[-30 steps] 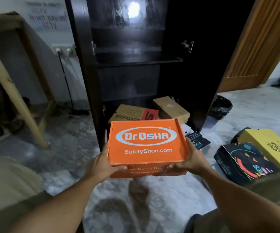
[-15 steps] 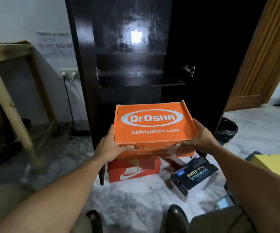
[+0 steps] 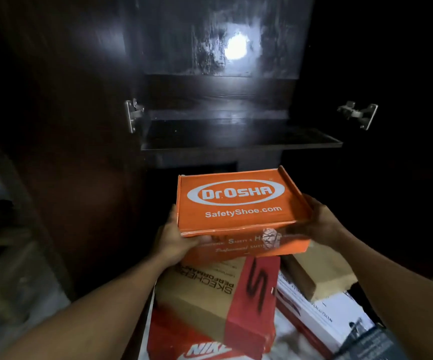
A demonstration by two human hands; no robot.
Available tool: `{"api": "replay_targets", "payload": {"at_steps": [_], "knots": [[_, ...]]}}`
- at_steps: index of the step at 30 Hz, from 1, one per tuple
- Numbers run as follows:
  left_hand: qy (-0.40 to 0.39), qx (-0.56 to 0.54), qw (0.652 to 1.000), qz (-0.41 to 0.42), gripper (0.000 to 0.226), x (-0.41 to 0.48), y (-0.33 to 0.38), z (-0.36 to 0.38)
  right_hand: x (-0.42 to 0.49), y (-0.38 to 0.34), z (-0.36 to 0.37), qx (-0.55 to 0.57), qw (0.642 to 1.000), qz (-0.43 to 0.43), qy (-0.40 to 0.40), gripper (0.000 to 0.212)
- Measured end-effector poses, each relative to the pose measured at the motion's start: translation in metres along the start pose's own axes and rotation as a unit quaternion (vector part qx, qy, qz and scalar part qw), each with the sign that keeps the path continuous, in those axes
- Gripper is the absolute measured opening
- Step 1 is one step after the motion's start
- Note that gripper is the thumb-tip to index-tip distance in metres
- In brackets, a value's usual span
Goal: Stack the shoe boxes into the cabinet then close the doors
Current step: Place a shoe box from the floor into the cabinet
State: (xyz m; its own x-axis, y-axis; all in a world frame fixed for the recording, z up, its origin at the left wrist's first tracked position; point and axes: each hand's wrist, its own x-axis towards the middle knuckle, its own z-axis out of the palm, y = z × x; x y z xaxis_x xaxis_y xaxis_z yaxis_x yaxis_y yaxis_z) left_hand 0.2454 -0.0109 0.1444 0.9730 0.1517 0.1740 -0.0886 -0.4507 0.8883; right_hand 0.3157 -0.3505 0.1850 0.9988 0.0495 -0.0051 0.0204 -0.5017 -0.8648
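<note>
An orange Dr.Osha shoe box [image 3: 238, 203] is held level in front of the dark cabinet [image 3: 210, 94], just below its middle shelf [image 3: 241, 140]. My left hand [image 3: 176, 237] grips the box's left side and my right hand [image 3: 319, 222] grips its right side. Under it lie a brown Skechers box with a red band [image 3: 210, 292], a red Nike box [image 3: 184, 341], a plain brown box [image 3: 322, 274] and a white box [image 3: 324, 315]. Both cabinet doors stand open.
Metal hinges show on the left [image 3: 132, 115] and right [image 3: 358, 114] cabinet sides. A lamp's reflection glares on the back panel [image 3: 236, 48]. A dark box corner [image 3: 366, 341] sits at the lower right. Pale floor and a wooden frame are dim at the left.
I have moved in close to the cabinet, carrying the orange box forward over the stacked boxes. The room around the cabinet has dropped out of sight.
</note>
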Motion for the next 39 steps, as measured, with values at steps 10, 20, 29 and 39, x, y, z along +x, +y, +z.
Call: {"api": "replay_targets", "payload": {"at_steps": [10, 20, 29, 39], "knots": [[0.037, 0.014, 0.999, -0.007, 0.104, 0.093, -0.028, -0.001, 0.098, -0.003, 0.035, 0.025, 0.999, -0.038, -0.029, 0.133], [0.047, 0.018, 0.998, -0.032, 0.124, 0.141, -0.084, 0.009, 0.158, 0.039, 0.101, 0.012, 0.999, -0.023, 0.023, 0.114], [0.011, 0.044, 0.993, -0.107, 0.079, 0.153, -0.133, 0.023, 0.194, 0.074, 0.144, -0.022, 1.0, 0.016, -0.015, 0.095], [0.059, 0.112, 0.978, -0.169, 0.086, 0.171, -0.159, 0.028, 0.206, 0.086, 0.169, -0.024, 0.996, 0.078, 0.044, 0.077]]}}
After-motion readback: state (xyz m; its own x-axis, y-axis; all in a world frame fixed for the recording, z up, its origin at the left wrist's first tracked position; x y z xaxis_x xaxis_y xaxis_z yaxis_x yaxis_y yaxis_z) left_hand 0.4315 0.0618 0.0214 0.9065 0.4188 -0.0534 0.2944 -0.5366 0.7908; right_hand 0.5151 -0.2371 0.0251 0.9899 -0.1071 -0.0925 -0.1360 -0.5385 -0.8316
